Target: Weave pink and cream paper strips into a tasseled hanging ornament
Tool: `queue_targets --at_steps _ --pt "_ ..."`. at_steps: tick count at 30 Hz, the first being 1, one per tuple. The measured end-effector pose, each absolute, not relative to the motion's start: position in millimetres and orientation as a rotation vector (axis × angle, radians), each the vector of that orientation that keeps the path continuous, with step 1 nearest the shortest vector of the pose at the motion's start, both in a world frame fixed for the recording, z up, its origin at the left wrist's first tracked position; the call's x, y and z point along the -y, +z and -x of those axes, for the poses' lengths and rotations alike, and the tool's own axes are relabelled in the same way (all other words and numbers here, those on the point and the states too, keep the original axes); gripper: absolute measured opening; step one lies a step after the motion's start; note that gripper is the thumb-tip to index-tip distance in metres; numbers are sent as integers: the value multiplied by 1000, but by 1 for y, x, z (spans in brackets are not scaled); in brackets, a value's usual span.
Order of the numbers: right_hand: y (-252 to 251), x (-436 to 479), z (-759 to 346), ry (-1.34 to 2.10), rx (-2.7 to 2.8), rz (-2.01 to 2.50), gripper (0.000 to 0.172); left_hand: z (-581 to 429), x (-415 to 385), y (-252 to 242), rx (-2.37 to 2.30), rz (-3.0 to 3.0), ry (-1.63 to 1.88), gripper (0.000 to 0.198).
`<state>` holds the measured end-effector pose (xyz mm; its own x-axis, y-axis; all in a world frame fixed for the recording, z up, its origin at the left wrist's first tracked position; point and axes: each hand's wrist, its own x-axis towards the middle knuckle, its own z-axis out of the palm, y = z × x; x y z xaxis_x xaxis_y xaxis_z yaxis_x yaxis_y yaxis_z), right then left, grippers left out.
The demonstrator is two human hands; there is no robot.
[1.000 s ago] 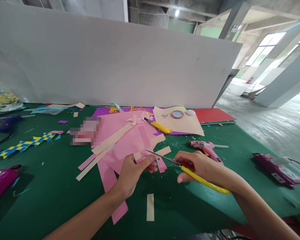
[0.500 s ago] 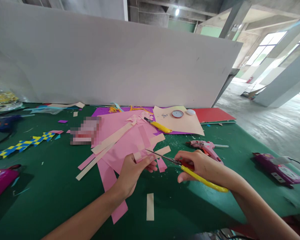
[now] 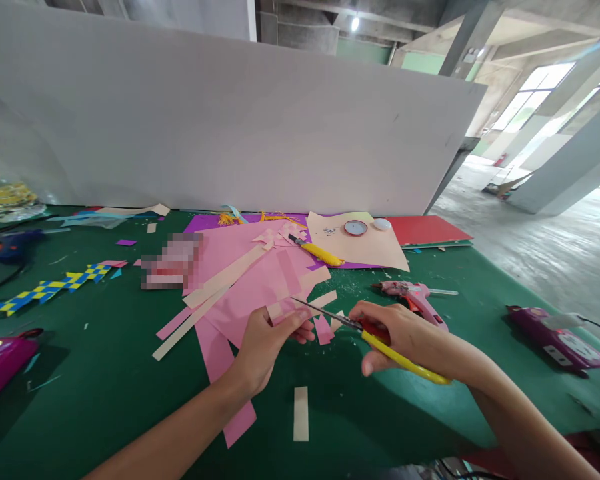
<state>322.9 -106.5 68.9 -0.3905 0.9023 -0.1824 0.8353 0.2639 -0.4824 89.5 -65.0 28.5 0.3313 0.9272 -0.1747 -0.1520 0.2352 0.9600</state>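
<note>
My left hand (image 3: 267, 343) pinches a small piece of woven pink and beige paper strips (image 3: 280, 312) just above the green table (image 3: 105, 387). My right hand (image 3: 400, 333) grips yellow-handled scissors (image 3: 380, 343), whose blades point left and meet the strip piece at its right edge. Behind my hands lies a large pink paper sheet (image 3: 250, 273) with beige strips across it. A short pink strip (image 3: 323, 329) lies under the blades. A loose beige strip (image 3: 301, 413) rests on the table near me.
A pink glue gun (image 3: 413, 295) lies right of my hands; a yellow utility knife (image 3: 316, 251) sits behind the pink sheet. Purple devices (image 3: 555, 337) stand at right, and another (image 3: 0, 360) at left. A blue-yellow woven band (image 3: 45, 290) lies far left. A white board (image 3: 230, 127) walls the back.
My right hand has shifted slightly and a small beige scrap now shows beside the scissors blades. My left hand holds still.
</note>
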Motion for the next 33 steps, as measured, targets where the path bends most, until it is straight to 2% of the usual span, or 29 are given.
queue_targets --at_steps 3,7,11,15,19,25,33 --pt "71 111 -328 876 2391 1580 64 -89 65 30 -946 -1060 945 21" --pt "75 115 -331 1037 2245 1462 49 -87 65 32 -931 -1057 961 22" --pt "64 116 -331 1404 1858 1260 39 -86 64 31 -864 -1064 976 21" --pt "49 115 -329 1835 1561 898 54 -84 61 29 -803 -880 1094 14" --pt "46 110 -323 2050 1435 739 68 -81 55 30 -662 -709 1148 8" --pt "42 107 -313 2103 1297 816 87 -79 51 33 -363 -606 922 17" --pt "53 104 -290 1813 1304 1084 101 -83 63 38 -348 -775 706 10"
